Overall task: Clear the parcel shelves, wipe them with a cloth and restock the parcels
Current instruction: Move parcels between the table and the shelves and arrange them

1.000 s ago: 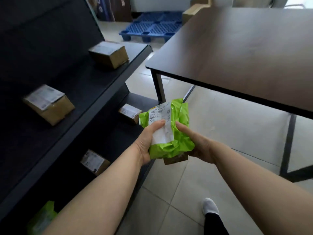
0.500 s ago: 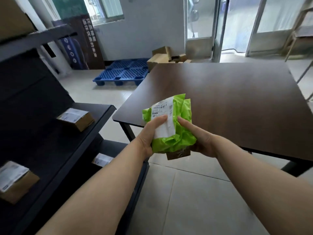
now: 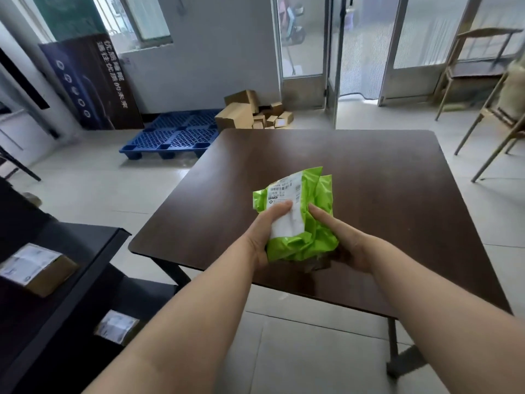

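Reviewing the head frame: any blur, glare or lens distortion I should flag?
Head view: daylight through the glass doors washes out the background and puts a soft sheen on the dark table; wide-angle distortion bends the door frames and chair; the shelf box at the left edge is smeared; the green parcel is fairly sharp, its label text unreadable.

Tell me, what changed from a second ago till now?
The green parcel moved away from the shelves and is now over the brown table, carried there as the person turned right and looked up. Nothing was picked up or let go. The left hand and right hand hold the parcel just as before, and the boxes stay on the shelves.
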